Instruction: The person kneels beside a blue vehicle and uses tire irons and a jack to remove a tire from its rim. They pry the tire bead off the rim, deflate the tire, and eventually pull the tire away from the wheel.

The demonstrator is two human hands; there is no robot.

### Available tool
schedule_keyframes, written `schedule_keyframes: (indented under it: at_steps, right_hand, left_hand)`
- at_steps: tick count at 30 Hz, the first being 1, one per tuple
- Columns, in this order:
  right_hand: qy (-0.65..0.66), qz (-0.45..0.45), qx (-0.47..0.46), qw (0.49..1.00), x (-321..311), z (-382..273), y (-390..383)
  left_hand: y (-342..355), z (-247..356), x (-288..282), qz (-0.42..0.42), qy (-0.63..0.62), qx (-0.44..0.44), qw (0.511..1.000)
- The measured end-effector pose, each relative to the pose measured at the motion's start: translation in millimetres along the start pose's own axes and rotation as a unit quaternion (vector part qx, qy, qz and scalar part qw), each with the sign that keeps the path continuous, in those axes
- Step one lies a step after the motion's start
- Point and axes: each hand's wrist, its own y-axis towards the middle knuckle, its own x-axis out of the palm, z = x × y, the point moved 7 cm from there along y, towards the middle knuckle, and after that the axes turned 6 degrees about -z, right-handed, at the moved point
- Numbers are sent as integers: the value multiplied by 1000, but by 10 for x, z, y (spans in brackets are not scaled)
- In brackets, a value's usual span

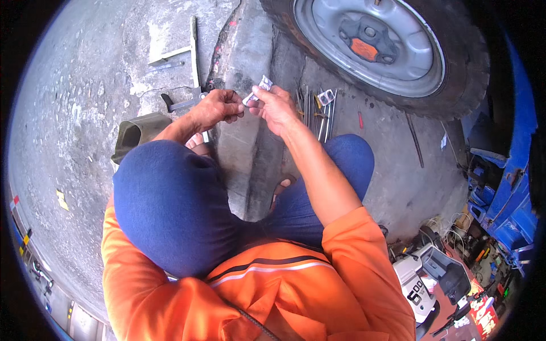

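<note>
My right hand (272, 108) grips a small crumpled white-silver packet (258, 88), thumb along it. Just left of that, my left hand (222, 108) has its fingertips pinched close to the packet's lower end; what they hold is too small to make out. Beneath and right of my right hand, several thin metal rods (309, 116) lie on the ground beside a small clear-and-yellow pack (325, 98). A red-handled tool (360, 118) is farther right. A metal tool with a long bar (193, 57) and a black-ended tool (169, 102) lie beyond my left hand.
A large tyre on a silver wheel (398, 91) is at upper right, a long dark bar (415, 139) below it. An olive container (136, 136) sits left. Blue metalwork (512, 193) borders the right; a white machine casing (409, 284) and clutter are lower right. A concrete ledge (244, 170) runs between my feet.
</note>
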Motion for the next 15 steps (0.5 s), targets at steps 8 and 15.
schedule_keyframes:
  at_steps: [8,15]
  right_hand:
    - [87,76,-25,993,-251,-18,-39]
    - [69,107,13,992,-611,-79,49]
  left_hand:
    - [167,326,160,83,160,63,982]
    - [173,357,-40,102,55,75,990]
